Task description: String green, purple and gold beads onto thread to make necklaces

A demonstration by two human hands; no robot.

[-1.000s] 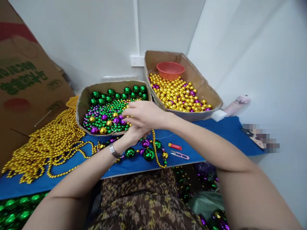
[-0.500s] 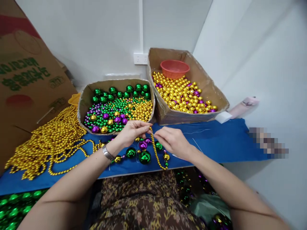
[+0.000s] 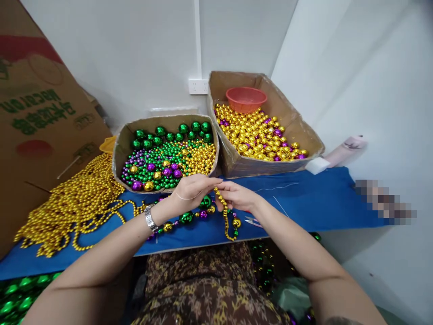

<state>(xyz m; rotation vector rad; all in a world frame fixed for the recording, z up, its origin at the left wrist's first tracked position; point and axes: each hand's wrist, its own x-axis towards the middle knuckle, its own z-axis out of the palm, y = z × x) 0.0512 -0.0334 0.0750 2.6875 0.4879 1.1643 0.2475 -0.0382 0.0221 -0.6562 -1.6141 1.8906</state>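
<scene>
My left hand [image 3: 193, 192] is closed in a pinch at the upper end of a gold bead strand [image 3: 225, 215]; a thin clear thread runs across its back. My right hand [image 3: 238, 195] meets it fingertip to fingertip, its fingers bent around the top of the same strand. What exactly lies between the fingertips is hidden. The strand hangs down to the table's front edge, joining green beads and a larger gold ball [image 3: 236, 223]. Under my hands lies a garland of green, purple and gold balls [image 3: 186, 217]. Scissors [image 3: 252, 221] rest beside my right wrist.
A carton of mixed green, purple and gold beads [image 3: 117, 149] stands behind my left hand. To its right is a bigger carton [image 3: 237, 167] of gold balls with a red basin [image 3: 246, 99]. Gold bead chains [image 3: 77, 198] are heaped left on the blue cloth [image 3: 314, 203].
My right hand has turned and moved in against my left fingertips. The strand's upper end has shifted slightly right. The scissors now show beside my right wrist, and the garland's balls have shifted.
</scene>
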